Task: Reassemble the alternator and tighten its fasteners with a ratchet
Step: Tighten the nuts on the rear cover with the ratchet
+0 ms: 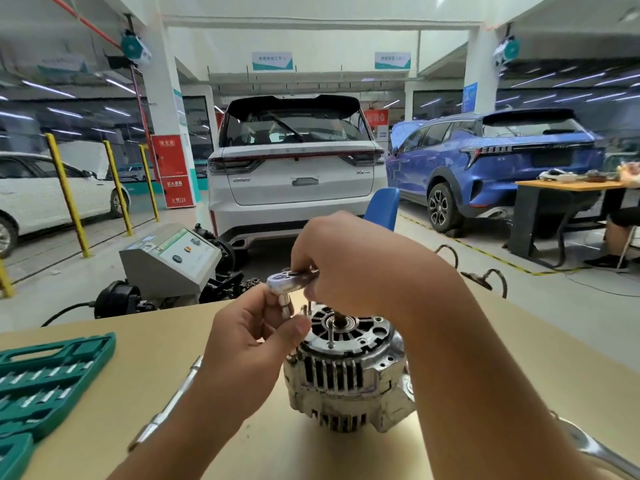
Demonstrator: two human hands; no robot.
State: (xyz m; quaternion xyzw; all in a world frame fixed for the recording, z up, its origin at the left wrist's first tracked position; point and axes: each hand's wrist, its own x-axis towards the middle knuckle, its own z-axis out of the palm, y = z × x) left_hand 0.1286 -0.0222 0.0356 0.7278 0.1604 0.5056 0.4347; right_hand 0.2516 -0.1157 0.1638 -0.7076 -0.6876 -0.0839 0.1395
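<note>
Head view. Alternator (348, 372) stands on the tan table (502, 358) just below frame centre, shaft end up, finned housing facing the camera. Long through-bolts (331, 336) stick up from its top face, near the central bearing.

Ratchet (289, 281) is held level above the alternator, at about 11 o'clock from it. Its chrome head points to 9 o'clock, with a socket (284, 305) hanging below the head.

Right hand (349, 268): fingers curled round the ratchet handle, which is hidden inside the fist. Left hand (254, 336): thumb and fingers pinch the socket under the ratchet head. Whether the socket sits on a bolt: cannot tell, fingers cover it.

Table, 8 o'clock from the alternator: a long chrome bar tool (166, 403) lies diagonally. Further out at 9 o'clock, an open green socket case (52, 379) with rows of bits. At 4 o'clock, by the frame's edge, part of another chrome tool (595, 448) shows.

Beyond the table at 11 o'clock: a grey test machine (169, 261). At 12 o'clock, a white SUV (298, 168), rear toward the camera. At 2 o'clock, a blue SUV (495, 161).
</note>
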